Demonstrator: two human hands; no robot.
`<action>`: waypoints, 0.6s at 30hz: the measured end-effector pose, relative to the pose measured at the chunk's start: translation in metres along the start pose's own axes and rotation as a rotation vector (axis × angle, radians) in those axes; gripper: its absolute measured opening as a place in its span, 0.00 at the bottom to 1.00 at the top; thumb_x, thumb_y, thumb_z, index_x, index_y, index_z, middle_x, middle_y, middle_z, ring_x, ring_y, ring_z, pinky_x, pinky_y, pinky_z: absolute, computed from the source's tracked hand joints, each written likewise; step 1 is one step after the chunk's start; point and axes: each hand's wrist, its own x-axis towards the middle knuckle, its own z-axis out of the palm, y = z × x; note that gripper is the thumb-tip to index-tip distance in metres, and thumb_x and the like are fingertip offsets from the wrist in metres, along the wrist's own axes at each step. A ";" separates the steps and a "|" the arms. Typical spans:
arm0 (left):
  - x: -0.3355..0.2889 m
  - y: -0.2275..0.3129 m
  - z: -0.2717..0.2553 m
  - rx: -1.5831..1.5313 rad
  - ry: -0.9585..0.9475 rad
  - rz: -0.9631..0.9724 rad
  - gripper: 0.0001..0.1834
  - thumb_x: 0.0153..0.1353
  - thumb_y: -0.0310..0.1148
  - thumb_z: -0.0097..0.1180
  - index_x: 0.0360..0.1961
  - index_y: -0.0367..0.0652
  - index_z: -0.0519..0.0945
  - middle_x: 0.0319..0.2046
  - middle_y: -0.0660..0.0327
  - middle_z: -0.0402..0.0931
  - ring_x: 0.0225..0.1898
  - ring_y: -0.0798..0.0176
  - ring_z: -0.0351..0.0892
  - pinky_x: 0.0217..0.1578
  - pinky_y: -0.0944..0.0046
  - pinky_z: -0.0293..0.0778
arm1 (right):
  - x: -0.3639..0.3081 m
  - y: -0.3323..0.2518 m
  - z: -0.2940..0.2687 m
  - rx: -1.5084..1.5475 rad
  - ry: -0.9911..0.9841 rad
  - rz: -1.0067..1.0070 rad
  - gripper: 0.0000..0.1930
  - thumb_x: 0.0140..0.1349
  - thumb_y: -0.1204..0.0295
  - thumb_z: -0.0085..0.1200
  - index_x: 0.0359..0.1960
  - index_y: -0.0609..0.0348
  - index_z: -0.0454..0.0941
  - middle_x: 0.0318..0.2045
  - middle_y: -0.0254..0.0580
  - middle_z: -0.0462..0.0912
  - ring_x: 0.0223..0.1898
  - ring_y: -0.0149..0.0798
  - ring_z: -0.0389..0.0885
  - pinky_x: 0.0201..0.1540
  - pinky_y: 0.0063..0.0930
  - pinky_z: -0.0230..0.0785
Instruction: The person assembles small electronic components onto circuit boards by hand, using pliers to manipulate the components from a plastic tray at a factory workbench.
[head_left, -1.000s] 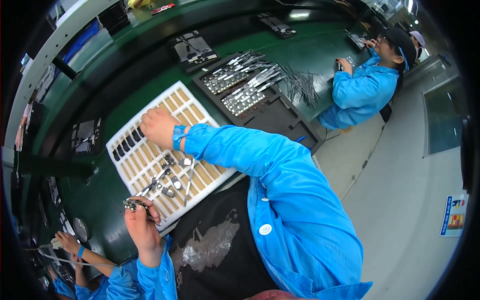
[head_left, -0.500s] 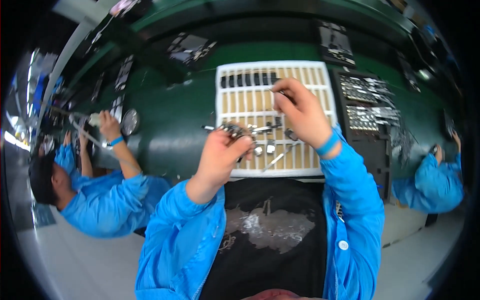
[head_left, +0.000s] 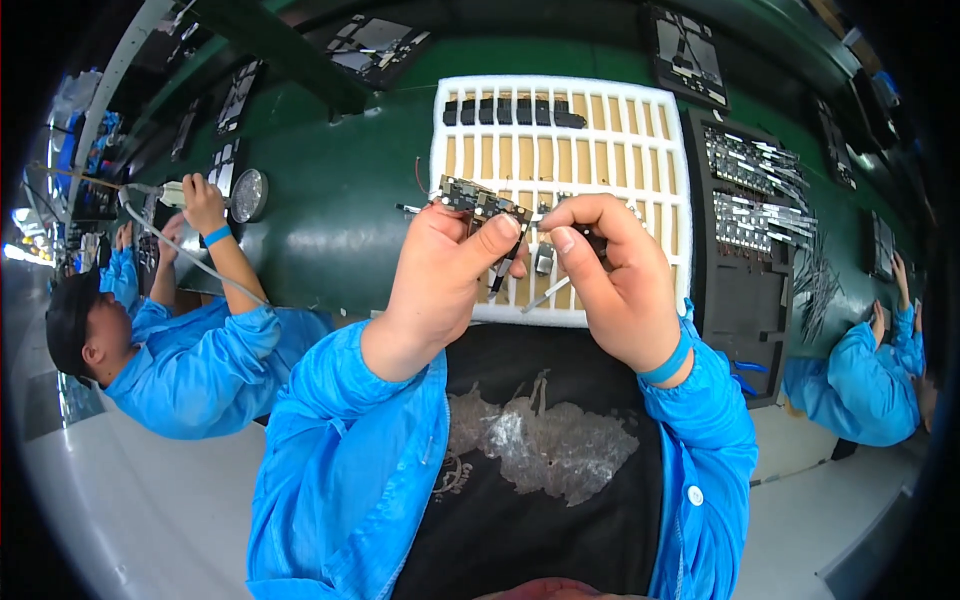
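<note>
- Watching from beside the bench (head_left: pixel 330 210), I see the left hand (head_left: pixel 435 275) holding a dark circuit board (head_left: pixel 485 203) over the white foam tray (head_left: pixel 560 84). Its fingers pinch the board, thumb on the near side, probably to steady it while leaving much of its face exposed.
- Close by the board's right end is the right hand (head_left: pixel 625 285), thumb and forefinger drawn nearly together. I can't tell whether they grip anything. Holding both hands up at the chest presumably makes the small parts easier to see.
- Slim black pieces (head_left: pixel 515 112) sit side by side in the tray's far row, one to a slot for the most part; the dividers likely stop them knocking together.
- Right of the foam lies a black tray (head_left: pixel 730 290) with boards and silvery strips (head_left: pixel 755 175) packed at its far end, perhaps to be within easy reach. A blue-handled tool (head_left: pixel 748 378) rests at its near end.
- The bench top is green and slightly glossy, with a round dish (head_left: pixel 248 195) to the left.
- In the room, a capped co-worker (head_left: pixel 190 365) sits to the left, another person (head_left: pixel 850 385) to the right, both in blue sleeves, above a pale floor (head_left: pixel 170 500).
</note>
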 end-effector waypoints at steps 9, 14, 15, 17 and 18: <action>-0.002 0.000 0.004 -0.013 0.008 -0.003 0.13 0.64 0.38 0.63 0.39 0.42 0.73 0.32 0.63 0.76 0.33 0.68 0.77 0.32 0.66 0.74 | 0.000 0.007 0.002 -0.051 0.074 -0.094 0.05 0.67 0.79 0.54 0.43 0.64 0.75 0.35 0.39 0.81 0.37 0.28 0.81 0.40 0.22 0.73; -0.003 -0.002 0.003 -0.009 0.019 0.023 0.13 0.64 0.38 0.63 0.38 0.42 0.73 0.33 0.63 0.75 0.33 0.68 0.77 0.33 0.66 0.74 | 0.000 0.001 0.004 -0.186 0.061 -0.163 0.03 0.66 0.79 0.54 0.40 0.64 0.75 0.33 0.39 0.81 0.33 0.28 0.81 0.36 0.23 0.74; -0.003 -0.003 0.003 -0.003 0.026 0.024 0.13 0.64 0.38 0.63 0.38 0.42 0.73 0.33 0.64 0.75 0.33 0.68 0.77 0.33 0.66 0.73 | 0.000 0.001 0.004 -0.187 0.060 -0.158 0.03 0.66 0.79 0.54 0.40 0.64 0.75 0.33 0.39 0.81 0.33 0.28 0.81 0.36 0.23 0.74; -0.004 -0.004 0.002 0.001 0.029 0.018 0.13 0.64 0.38 0.63 0.38 0.42 0.73 0.34 0.63 0.75 0.33 0.68 0.76 0.33 0.66 0.73 | 0.000 0.002 0.002 -0.250 0.026 -0.154 0.03 0.65 0.79 0.54 0.38 0.64 0.74 0.31 0.40 0.81 0.31 0.28 0.81 0.34 0.23 0.74; -0.004 -0.005 0.002 0.008 0.031 0.015 0.13 0.64 0.38 0.63 0.38 0.42 0.73 0.34 0.63 0.74 0.33 0.68 0.76 0.34 0.66 0.73 | 0.001 0.002 0.002 -0.248 0.028 -0.150 0.03 0.65 0.79 0.54 0.38 0.64 0.74 0.31 0.40 0.81 0.31 0.28 0.81 0.34 0.23 0.74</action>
